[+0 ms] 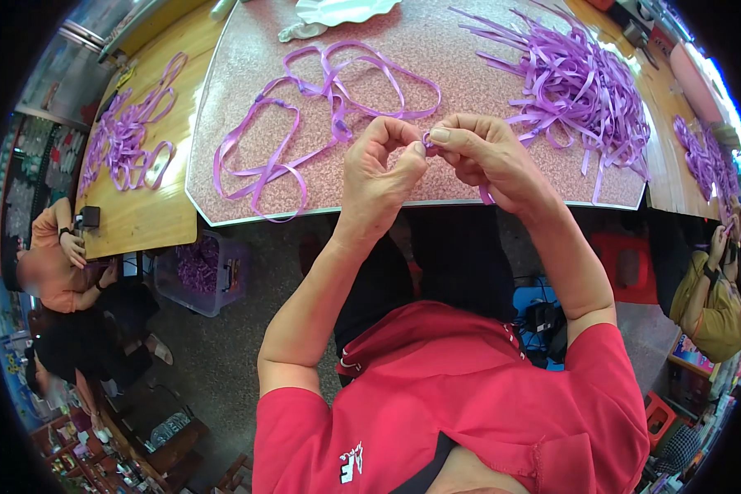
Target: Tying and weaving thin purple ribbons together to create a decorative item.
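I'm watching the left hand (379, 169) and right hand (500, 162) pinching one shiny purple ribbon (427, 142) over a pink-speckled bench (469, 95). One purple ribbon heap (589, 90), too tangled to count, is lying right; one cluster of looped purple ribbons (340, 129) is spreading left; one white scalloped dish (346, 10) is sitting beyond. One white print (351, 463) is marking the red short-sleeved shirt (469, 370).

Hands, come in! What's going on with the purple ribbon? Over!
Left-hand grip and right-hand grip pinching purple ribbon. Loose ribbon loops ahead-left, tangled ribbon pile to the right. Nothing visibly blocking the pinch.
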The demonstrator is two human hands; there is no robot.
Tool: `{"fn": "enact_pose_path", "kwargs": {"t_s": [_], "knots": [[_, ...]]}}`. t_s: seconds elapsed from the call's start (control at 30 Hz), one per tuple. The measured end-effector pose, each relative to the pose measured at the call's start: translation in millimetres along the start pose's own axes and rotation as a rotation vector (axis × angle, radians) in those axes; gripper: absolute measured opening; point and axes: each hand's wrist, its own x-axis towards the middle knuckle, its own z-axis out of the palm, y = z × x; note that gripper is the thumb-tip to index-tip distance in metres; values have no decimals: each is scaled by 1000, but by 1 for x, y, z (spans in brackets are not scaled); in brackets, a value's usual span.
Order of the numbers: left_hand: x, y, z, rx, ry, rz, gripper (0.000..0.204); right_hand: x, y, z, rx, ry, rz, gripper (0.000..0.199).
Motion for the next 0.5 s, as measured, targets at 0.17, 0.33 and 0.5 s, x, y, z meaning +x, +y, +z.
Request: {"fn": "enact_pose_path", "kwargs": {"t_s": [0.17,0.33,0.5], "knots": [[0,1,-1,-126,-28,-53,6,-5,-5,4,-199,10,-133,18],[1,-1,-1,-53,-33,14,6,-5,2,1,-323,28,-319,21],[0,-4,-4,-6,-29,34,7,-13,-7,2,-521,101,-237,20]]}}
